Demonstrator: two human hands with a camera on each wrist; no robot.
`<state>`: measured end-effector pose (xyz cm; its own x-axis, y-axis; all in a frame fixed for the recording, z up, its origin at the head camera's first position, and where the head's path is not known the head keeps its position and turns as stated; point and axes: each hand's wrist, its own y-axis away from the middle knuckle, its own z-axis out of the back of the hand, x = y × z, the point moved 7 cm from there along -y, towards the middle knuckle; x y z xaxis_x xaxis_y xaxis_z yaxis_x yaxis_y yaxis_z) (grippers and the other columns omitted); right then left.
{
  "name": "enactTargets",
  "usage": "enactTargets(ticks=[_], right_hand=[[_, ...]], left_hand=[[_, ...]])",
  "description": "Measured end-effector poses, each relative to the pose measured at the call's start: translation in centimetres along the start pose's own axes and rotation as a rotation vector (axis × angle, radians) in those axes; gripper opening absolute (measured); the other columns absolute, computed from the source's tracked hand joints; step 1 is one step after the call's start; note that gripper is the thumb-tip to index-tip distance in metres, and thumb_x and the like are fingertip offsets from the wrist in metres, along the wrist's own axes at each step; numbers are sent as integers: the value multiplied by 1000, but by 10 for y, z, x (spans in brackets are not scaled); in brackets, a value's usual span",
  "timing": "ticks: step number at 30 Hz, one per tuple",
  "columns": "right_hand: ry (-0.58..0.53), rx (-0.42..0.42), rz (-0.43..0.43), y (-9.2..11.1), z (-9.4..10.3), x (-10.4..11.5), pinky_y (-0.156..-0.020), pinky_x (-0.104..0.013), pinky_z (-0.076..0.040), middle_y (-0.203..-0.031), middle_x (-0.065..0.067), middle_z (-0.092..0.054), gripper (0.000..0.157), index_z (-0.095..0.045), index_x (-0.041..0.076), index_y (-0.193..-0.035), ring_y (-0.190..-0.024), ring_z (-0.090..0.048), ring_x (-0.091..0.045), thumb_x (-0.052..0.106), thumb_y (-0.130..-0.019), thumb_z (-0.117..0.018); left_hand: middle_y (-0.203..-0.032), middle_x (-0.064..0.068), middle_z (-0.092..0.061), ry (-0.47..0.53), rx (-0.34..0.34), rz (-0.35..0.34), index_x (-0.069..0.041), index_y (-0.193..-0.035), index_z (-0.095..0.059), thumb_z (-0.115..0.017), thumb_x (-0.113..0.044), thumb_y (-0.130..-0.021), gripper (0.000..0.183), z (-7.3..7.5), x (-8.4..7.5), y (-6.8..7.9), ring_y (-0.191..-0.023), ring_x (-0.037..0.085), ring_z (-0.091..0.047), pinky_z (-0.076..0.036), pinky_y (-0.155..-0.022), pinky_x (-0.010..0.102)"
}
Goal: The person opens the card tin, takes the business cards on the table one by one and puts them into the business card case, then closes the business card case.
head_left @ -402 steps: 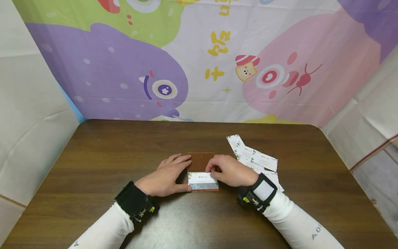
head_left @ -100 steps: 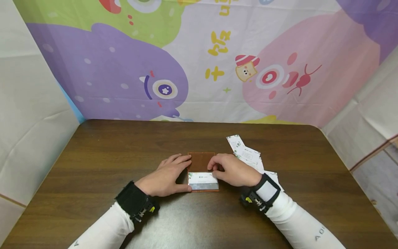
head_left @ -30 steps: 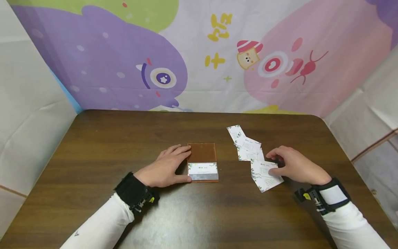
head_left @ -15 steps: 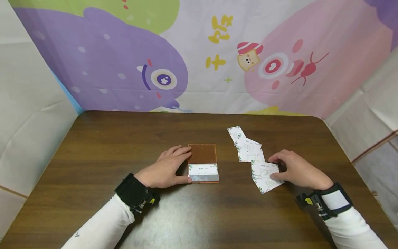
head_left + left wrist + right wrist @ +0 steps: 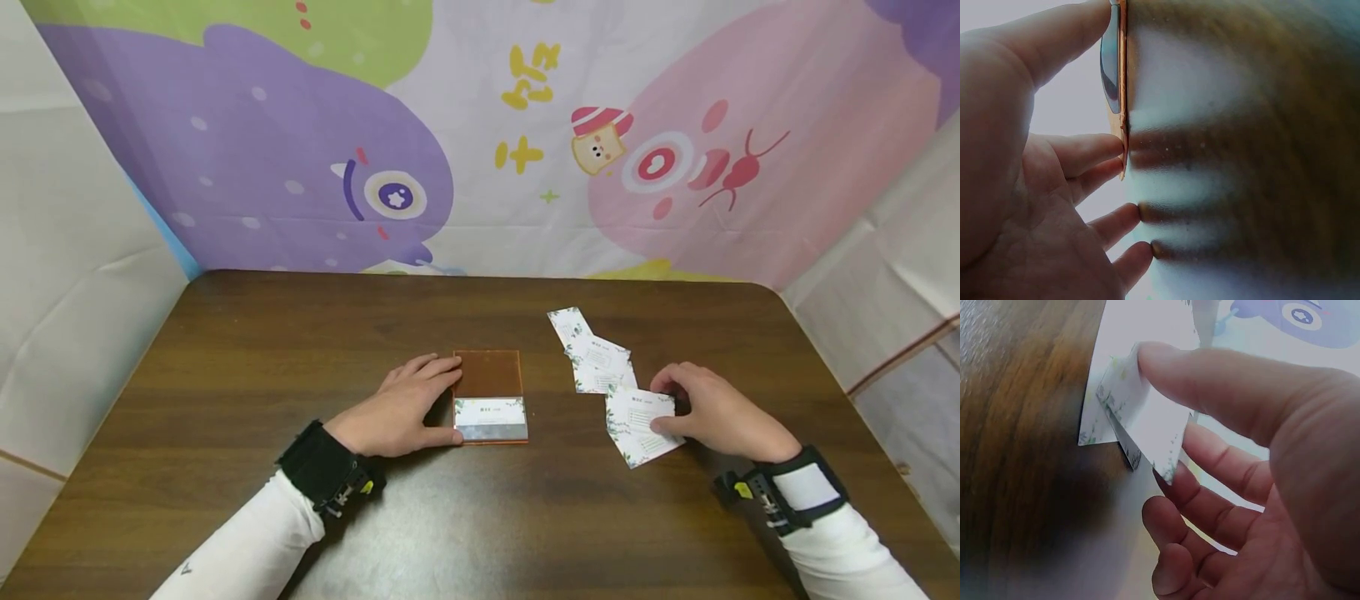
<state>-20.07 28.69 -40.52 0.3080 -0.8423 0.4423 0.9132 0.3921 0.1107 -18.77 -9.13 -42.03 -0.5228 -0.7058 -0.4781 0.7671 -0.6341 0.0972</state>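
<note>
A brown card holder [image 5: 487,375] lies flat on the table in the head view. A white printed card [image 5: 489,411] shows in the clear pocket across its near half. My left hand [image 5: 401,408] rests at the holder's left edge, its thumb and fingertips touching it; in the left wrist view the fingers [image 5: 1107,228] are spread and fairly straight. Right of the holder, my right hand [image 5: 716,408] pinches the right edge of a white business card [image 5: 1154,419]. In the right wrist view the thumb lies on top and fingers are underneath; that edge is lifted and tilted.
Several more white cards with green leaf prints [image 5: 598,357] overlap loosely behind and under the pinched card. The dark wooden table [image 5: 315,325] reaches back to a cartoon-printed cloth [image 5: 510,192]. Pale sheets [image 5: 82,275] hang at both sides.
My right hand has left the holder and gone right to the loose cards, where it now pinches one. A card seen lying in the loose group in the oldest frame is gone. The left hand stays.
</note>
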Motion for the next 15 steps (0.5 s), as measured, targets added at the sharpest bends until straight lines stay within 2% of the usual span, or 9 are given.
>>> enactTargets(ticks=[5, 11, 15], right_hand=[[-30, -1, -41, 0, 1, 0, -71, -33, -46, -92, 1, -62, 30, -66, 10, -111, -84, -56, -18, 13, -90, -87], [-32, -29, -17, -1, 5, 0, -72, -32, -49, -93, 1, -65, 15, -68, 8, -109, -84, -58, -17, 5, -97, -76], [-34, -36, -2, -1, 8, 0, -72, -32, -50, -93, 1, -66, 11, -69, 7, -108, -84, -58, -18, 1, -99, -71]], left_hand=[[-171, 12, -32, -4, -2, -6, -2, -163, -42, -76, -51, -97, 89, -1, 1, 0, -159, 42, -21, -25, -120, 68], [-171, 13, -32, 1, -2, -7, -2, -162, -42, -76, -51, -97, 89, -1, 1, 0, -159, 42, -20, -24, -121, 68], [-171, 13, -32, 8, -4, -8, -2, -162, -42, -76, -50, -97, 88, 0, 0, 0, -159, 43, -20, -24, -121, 68]])
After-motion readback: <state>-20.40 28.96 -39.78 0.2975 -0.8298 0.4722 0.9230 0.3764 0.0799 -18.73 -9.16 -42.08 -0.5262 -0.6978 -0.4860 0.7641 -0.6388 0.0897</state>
